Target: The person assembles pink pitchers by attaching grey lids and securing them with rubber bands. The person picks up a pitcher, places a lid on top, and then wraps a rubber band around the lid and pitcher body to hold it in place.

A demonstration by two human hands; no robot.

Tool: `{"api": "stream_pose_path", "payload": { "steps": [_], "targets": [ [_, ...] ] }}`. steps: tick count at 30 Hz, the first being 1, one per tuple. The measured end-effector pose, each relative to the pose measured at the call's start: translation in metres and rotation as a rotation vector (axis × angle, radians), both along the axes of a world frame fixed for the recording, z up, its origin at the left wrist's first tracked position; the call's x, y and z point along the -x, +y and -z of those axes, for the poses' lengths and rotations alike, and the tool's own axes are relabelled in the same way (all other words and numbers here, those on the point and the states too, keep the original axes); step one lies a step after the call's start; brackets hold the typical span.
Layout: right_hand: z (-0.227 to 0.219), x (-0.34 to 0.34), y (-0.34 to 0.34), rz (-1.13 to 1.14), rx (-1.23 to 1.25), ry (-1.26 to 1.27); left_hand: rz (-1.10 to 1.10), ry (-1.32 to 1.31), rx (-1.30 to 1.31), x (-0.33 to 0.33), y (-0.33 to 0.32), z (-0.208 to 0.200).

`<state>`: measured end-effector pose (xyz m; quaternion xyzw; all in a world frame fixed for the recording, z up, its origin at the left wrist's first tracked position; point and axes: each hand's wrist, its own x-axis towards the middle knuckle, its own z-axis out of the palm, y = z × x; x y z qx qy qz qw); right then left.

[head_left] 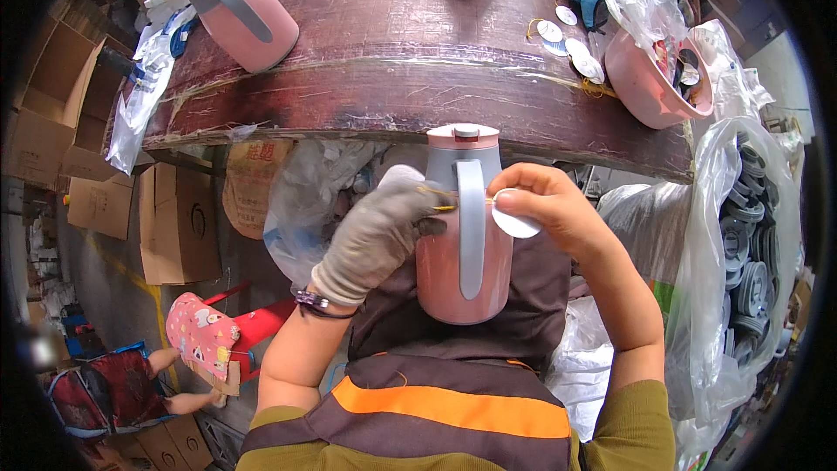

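A pink thermos jug (436, 275) with a grey collar and grey handle (472, 244) stands upright in my lap, its handle toward me. My left hand (375, 227), in a grey work glove, is closed on a thin yellow cord (445, 208) at the left of the handle. On the handle's other side, my bare right hand (554, 208) pinches a round white tag (516, 220) between thumb and fingers. The cord runs to the tag at the handle; the handle hides its middle stretch.
On the worn dark red table (366, 30) ahead stand another pink jug (240, 17), loose white round tags (582, 57) and a pink tub (649, 92). A clear bag of grey lids (750, 262) is at right. Cardboard boxes (179, 222) and another person's legs (187, 401) are at left.
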<state>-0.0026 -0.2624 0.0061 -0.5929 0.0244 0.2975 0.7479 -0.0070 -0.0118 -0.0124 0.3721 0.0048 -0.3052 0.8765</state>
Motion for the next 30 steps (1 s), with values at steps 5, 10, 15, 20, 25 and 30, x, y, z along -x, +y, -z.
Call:
{"api": "stream_pose_path", "payload": {
  "steps": [5, 10, 15, 20, 25, 30],
  "targets": [
    [0.017, 0.016, -0.008, 0.028, -0.677, 0.142, -0.092, -0.162, 0.221, 0.008, -0.001, -0.006],
    [0.008, 0.026, 0.012, 0.142, -0.258, -0.096, -0.025, -0.647, -0.64, 0.005, -0.009, -0.031],
    [-0.004, 0.026, 0.04, 0.237, 0.238, -0.482, -0.166, -0.955, -0.915, 0.001, -0.023, -0.043],
    [0.029, 0.036, 0.043, 0.265, 0.769, -0.922, -0.142, -0.923, -1.033, -0.031, -0.01, -0.064],
    [0.084, 0.064, 0.052, 0.159, 0.695, -0.591, -0.401, -0.914, -1.544, -0.133, 0.043, -0.012],
    [0.089, 0.078, 0.048, 0.224, 0.636, -0.492, -0.465, -0.928, -1.539, -0.106, 0.043, 0.037]
  ]
}}
